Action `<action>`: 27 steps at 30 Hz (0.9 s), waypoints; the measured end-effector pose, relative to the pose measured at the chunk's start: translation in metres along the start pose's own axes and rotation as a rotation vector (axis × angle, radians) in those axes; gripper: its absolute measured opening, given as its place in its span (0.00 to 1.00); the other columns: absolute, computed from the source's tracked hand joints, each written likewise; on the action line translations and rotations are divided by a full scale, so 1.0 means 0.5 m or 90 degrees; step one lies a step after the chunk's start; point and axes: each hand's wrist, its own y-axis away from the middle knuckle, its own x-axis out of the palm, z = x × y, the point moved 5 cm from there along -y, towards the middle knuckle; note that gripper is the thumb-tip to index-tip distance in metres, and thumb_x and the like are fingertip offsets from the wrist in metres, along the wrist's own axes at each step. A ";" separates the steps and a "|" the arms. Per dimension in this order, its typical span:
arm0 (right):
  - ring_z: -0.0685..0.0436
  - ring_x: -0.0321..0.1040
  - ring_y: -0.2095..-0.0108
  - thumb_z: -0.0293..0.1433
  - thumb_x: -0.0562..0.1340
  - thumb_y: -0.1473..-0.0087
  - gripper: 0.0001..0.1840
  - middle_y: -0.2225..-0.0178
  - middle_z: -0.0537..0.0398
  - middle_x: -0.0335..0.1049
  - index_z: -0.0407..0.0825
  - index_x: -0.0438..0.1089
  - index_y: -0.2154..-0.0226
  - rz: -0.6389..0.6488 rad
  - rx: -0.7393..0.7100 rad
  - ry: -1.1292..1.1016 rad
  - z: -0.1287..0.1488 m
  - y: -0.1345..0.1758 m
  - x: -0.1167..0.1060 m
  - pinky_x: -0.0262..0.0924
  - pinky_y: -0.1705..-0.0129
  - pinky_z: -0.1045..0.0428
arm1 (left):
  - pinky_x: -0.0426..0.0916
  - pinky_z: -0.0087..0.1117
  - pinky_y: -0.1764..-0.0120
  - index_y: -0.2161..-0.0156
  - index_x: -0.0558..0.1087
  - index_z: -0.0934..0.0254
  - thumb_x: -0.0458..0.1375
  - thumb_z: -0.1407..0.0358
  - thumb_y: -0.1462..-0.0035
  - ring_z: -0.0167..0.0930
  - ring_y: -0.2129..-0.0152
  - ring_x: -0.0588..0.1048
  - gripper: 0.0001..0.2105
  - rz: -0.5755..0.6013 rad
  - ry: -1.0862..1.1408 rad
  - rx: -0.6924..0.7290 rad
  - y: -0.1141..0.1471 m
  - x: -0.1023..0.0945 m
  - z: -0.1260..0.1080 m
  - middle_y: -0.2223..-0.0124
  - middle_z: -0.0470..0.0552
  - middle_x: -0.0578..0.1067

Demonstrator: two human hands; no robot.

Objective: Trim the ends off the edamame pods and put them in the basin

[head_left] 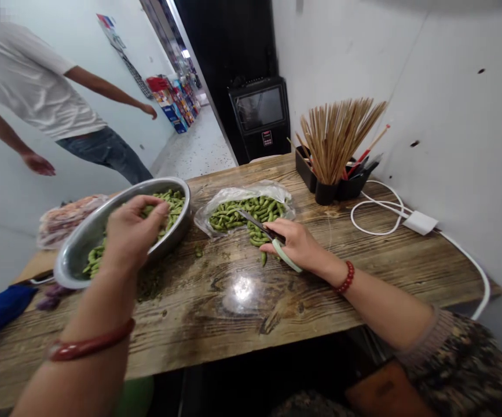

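My left hand (131,231) is over the near side of an oval metal basin (66,269) that holds green soybean pods (176,204). Its fingers are pinched together, and whatever they hold is hidden. In my right hand (296,240) is a pair of scissors (286,258) with pale green handles, blades pointing left over more pods (255,205). These pods lie on an opened clear plastic bag (205,219), some spilling onto the wood by the scissors. Small green trimmings (150,286) are scattered beside the basin.
A black holder (326,194) full of wooden skewers stands at the back right of the wooden table (216,324), near a white cable with an adapter (420,222). A bagged pinkish item (70,217) and blue cloth (1,318) are left. A person (37,81) is beyond the table.
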 end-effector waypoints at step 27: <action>0.47 0.67 0.68 0.37 0.66 0.51 0.18 0.69 0.53 0.70 0.45 0.71 0.58 -0.111 0.077 -0.026 -0.022 -0.019 -0.032 0.62 0.64 0.53 | 0.58 0.30 0.70 0.73 0.69 0.63 0.58 0.69 0.51 0.31 0.74 0.67 0.02 0.342 -0.145 0.153 0.222 0.299 -0.012 0.72 0.48 0.68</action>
